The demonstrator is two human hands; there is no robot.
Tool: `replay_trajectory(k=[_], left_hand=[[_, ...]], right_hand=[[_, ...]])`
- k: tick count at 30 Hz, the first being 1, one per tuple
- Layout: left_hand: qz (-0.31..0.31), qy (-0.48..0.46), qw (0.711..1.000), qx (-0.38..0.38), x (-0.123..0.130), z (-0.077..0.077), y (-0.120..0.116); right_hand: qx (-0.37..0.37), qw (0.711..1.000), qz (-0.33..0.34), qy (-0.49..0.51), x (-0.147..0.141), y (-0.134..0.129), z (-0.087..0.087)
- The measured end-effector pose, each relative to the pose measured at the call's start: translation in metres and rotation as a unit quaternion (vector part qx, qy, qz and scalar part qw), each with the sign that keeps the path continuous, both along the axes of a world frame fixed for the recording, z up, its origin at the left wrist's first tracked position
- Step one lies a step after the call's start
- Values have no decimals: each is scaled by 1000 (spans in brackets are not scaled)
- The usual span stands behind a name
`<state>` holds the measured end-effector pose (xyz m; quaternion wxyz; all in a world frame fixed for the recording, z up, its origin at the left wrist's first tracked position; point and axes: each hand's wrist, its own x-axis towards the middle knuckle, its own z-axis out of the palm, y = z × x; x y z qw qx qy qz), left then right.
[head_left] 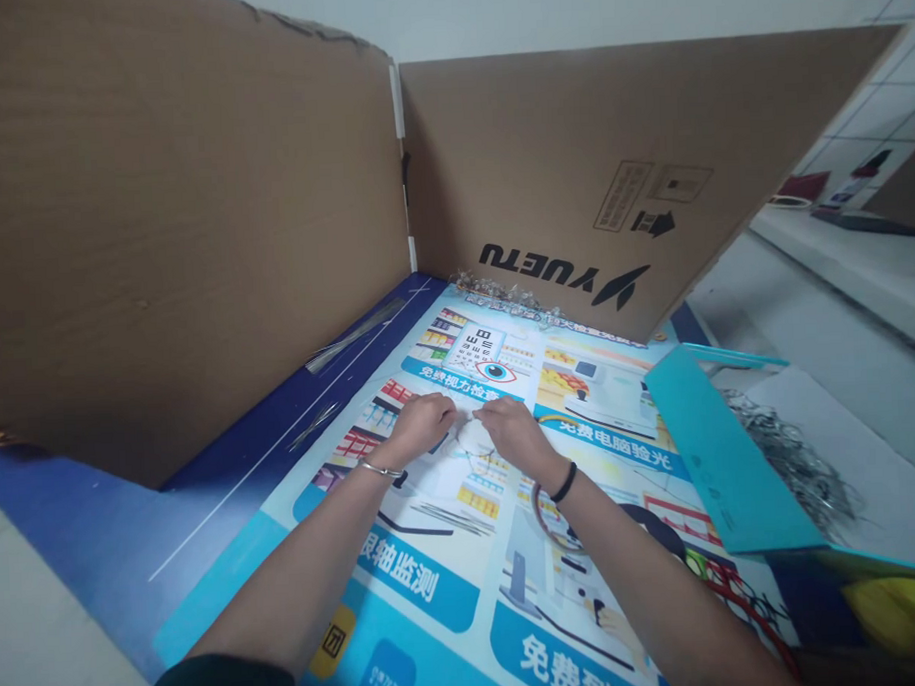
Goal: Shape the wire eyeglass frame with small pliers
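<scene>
My left hand (425, 425) is closed in a pinch above the printed poster sheet (509, 541). Close beside it, my right hand (515, 433) is pinched too, and the fingertips of both nearly meet. Faint thin lines show around the fingertips, but what they grip is too fine to make out. Below the hands lies a small bundle of thin straight wires (453, 518). Under my right wrist a curved cable-like loop (545, 520) rests on the sheet.
Tall cardboard panels (198, 212) stand at the left and back. More thin strips (356, 337) lie by the left panel. Crumpled silvery pieces (505, 289) line the back panel's foot. At right, a turquoise box (724, 454) holds a silver wire tangle (788, 462), near red and green cords (728, 584).
</scene>
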<state>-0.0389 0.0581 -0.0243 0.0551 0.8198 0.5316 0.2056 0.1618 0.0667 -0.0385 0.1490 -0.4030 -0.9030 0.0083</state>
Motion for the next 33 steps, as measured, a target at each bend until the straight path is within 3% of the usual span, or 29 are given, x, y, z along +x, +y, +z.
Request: replay_trajectory(k=[17, 24, 28, 33], left_hand=[[31, 3, 999, 10, 1, -4, 0], [30, -136, 990, -24, -9, 1, 3], [63, -224, 972, 37, -9, 11, 1], [40, -279, 952, 117, 7, 25, -14]], right_hand=[[-2, 1000, -19, -17, -4, -1, 3], [4, 991, -13, 131, 1, 0, 4], [20, 979, -13, 205, 4, 1, 4], [39, 975, 12, 218, 4, -3, 7]])
